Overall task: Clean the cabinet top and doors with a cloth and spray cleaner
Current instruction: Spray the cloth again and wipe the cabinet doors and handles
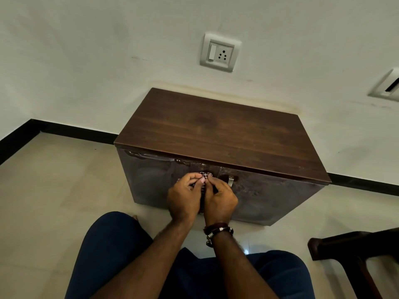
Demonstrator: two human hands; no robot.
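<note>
A low dark-brown wooden cabinet (216, 130) stands on the floor against the white wall, with two front doors and a metal handle (231, 182) on the right door. The door fronts look smeared and wet. My left hand (185, 197) and my right hand (220, 199) are close together in front of the doors, both closed on a small checked cloth (205, 175) that shows between the fingertips. Most of the cloth is hidden by the hands. No spray bottle is in view.
Pale tiled floor (54, 190) lies all around, with a black skirting along the wall. A dark wooden chair (354, 255) stands at the lower right. A wall socket (219, 52) sits above the cabinet. My knees in blue trousers (112, 255) are below the hands.
</note>
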